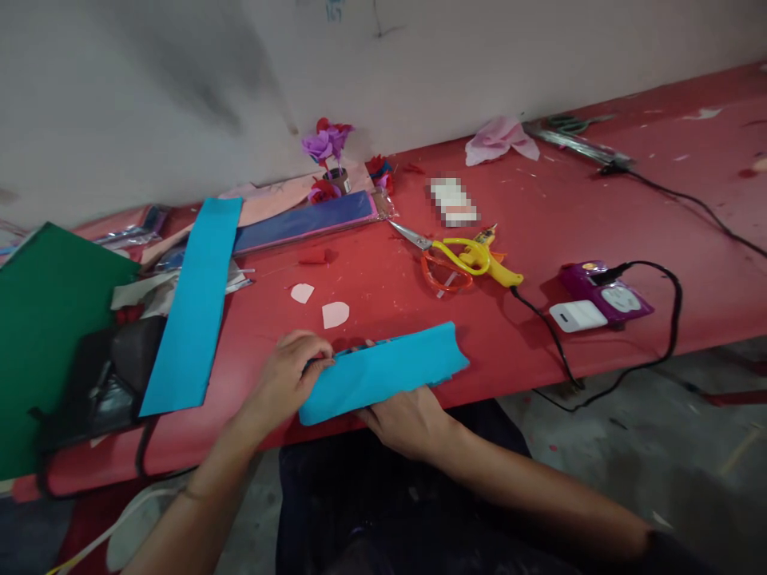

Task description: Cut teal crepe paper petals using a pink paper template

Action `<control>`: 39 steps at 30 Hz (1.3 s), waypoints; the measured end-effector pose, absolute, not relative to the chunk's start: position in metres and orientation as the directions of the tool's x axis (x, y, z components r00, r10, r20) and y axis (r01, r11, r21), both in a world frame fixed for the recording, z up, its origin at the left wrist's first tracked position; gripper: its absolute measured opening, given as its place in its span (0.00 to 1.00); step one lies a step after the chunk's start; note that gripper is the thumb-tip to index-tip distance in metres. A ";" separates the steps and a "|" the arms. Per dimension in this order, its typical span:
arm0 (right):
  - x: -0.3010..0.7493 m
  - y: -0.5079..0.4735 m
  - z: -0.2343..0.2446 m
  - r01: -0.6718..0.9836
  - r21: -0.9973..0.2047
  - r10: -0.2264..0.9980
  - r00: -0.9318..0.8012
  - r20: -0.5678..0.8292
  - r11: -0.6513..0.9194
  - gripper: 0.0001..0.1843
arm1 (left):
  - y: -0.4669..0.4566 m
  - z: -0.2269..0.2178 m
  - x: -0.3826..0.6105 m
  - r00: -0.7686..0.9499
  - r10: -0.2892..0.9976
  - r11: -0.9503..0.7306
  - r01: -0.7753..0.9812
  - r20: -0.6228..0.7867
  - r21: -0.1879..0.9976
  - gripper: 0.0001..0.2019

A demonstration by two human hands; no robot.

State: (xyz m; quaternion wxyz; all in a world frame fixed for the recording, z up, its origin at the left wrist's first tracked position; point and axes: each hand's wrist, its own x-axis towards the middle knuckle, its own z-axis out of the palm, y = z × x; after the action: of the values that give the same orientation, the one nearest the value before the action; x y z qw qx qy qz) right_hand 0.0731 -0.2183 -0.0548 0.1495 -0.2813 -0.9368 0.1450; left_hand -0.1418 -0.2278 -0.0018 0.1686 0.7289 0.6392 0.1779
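A bright blue strip of what looks like crepe paper [383, 369] is held over the front edge of the red table. My left hand [298, 367] pinches its upper left edge between thumb and fingers. From below, my right hand [407, 419] grips the strip, its fingers passing behind the paper with some tips showing over the top edge. Two small pale paper pieces with rounded ends, one nearer piece [335, 315] and one farther piece [303, 293], lie just beyond my hands. A longer blue strip [195, 303] rests at the left.
Scissors [452, 254] and a yellow glue gun [494, 267] lie right of centre. A purple power socket [617, 299] with a white adapter [578, 316] trails black cables. Paper flowers [328, 144] stand by the wall. A black bag [101, 391] and green sheet [60, 319] occupy the left.
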 end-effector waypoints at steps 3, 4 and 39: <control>0.079 -0.220 -0.058 0.481 -0.234 0.533 -0.794 0.292 0.845 0.31 | -0.226 -0.008 -0.153 0.090 0.991 -0.024 0.849 -0.099 0.527 0.07; 0.081 -0.220 -0.059 0.477 -0.202 0.518 -0.800 0.304 0.855 0.31 | -0.225 -0.010 -0.157 0.094 0.984 0.002 0.841 -0.149 0.542 0.07; 0.145 -0.159 -0.044 0.480 -0.862 0.962 -0.273 0.026 0.160 0.20 | -0.234 -0.028 -0.151 0.148 0.988 -0.148 0.989 0.049 -0.004 0.15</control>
State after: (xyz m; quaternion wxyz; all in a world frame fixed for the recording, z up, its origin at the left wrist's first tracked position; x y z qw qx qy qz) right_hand 0.1450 -0.1590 -0.0441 0.3089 -0.5180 -0.6960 0.3896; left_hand -0.1509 -0.2343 -0.0283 -0.0172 0.7574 0.6525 0.0173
